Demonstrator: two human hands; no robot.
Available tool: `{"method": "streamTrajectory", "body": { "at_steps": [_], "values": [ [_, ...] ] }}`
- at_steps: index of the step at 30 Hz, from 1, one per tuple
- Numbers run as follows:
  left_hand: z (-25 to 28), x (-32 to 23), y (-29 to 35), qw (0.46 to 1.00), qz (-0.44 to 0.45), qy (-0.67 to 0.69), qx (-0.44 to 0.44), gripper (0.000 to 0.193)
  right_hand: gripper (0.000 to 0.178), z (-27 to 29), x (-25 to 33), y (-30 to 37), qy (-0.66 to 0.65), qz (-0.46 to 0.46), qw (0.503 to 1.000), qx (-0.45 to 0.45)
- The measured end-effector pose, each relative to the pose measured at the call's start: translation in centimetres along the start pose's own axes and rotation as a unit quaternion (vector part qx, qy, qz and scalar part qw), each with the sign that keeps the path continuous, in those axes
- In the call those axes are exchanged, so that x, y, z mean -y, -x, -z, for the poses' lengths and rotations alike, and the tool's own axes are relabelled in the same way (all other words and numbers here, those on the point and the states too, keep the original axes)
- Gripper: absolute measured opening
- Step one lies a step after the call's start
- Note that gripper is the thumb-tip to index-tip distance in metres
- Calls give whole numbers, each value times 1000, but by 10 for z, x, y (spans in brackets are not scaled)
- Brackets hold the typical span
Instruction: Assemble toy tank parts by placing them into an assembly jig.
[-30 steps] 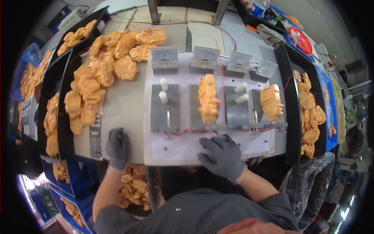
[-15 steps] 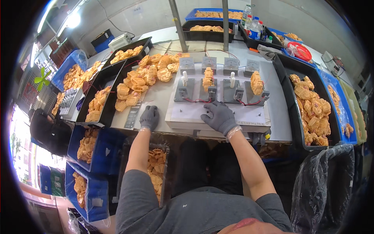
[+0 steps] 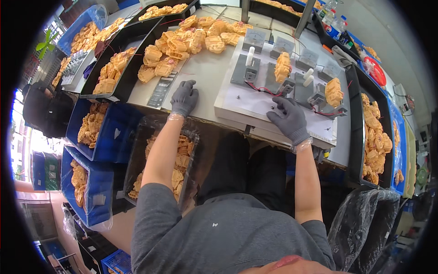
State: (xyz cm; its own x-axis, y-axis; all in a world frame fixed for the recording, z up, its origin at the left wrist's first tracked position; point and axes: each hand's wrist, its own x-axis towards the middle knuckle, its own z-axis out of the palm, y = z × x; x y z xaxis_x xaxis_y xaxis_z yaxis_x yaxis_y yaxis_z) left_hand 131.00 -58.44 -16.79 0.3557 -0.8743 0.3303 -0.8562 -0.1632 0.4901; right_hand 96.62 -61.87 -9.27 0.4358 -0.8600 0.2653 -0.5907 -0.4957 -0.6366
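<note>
My left hand (image 3: 185, 98), in a grey glove, rests open and empty on the table beside a dark printed strip (image 3: 163, 91). Ahead of it lies a heap of tan moulded plastic parts (image 3: 175, 45). My right hand (image 3: 288, 118), also gloved, is over the front of a white test board (image 3: 255, 101). Its thumb and fingers are apart with nothing between them, and the fingertips are near a small clamp block (image 3: 286, 86) with red wires. One tan part (image 3: 283, 67) stands at that station, and another tan part (image 3: 334, 92) stands farther right. Dial meters (image 3: 282, 46) line the back of the board.
Black trays of tan parts flank me: a left tray (image 3: 96, 86) and a right tray (image 3: 359, 132). Blue bins (image 3: 121, 132) and a plastic-lined box (image 3: 191, 169) are below the table's left edge. Metal posts (image 3: 303, 20) rise behind the board, with bottles (image 3: 335, 29) beyond.
The whole view has swung and tilted. My left hand has moved a little forward on the table. My right hand has drawn slightly back from the clamp block, its fingers more spread.
</note>
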Motion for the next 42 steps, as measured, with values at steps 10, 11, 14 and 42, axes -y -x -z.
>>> {"method": "streamTrajectory", "body": {
  "at_steps": [10, 11, 14, 42],
  "values": [
    [13, -103, 35, 778, 8, 560, -285, 15, 46, -2, 0, -2, -2, -30, 999, 11],
    [13, -118, 45, 800, -21, 545, -250, 18, 45, -2, 2, -1, 2, -26, 1000, 6],
    [7, -160, 75, 859, -246, 427, -138, 23, 44, -5, -2, -2, 10, 0, 1000, 1],
    [-54, -230, 36, 737, 33, 675, 7, 18, 43, 4, -2, -2, 2, -5, 1000, -22]
  ]
}}
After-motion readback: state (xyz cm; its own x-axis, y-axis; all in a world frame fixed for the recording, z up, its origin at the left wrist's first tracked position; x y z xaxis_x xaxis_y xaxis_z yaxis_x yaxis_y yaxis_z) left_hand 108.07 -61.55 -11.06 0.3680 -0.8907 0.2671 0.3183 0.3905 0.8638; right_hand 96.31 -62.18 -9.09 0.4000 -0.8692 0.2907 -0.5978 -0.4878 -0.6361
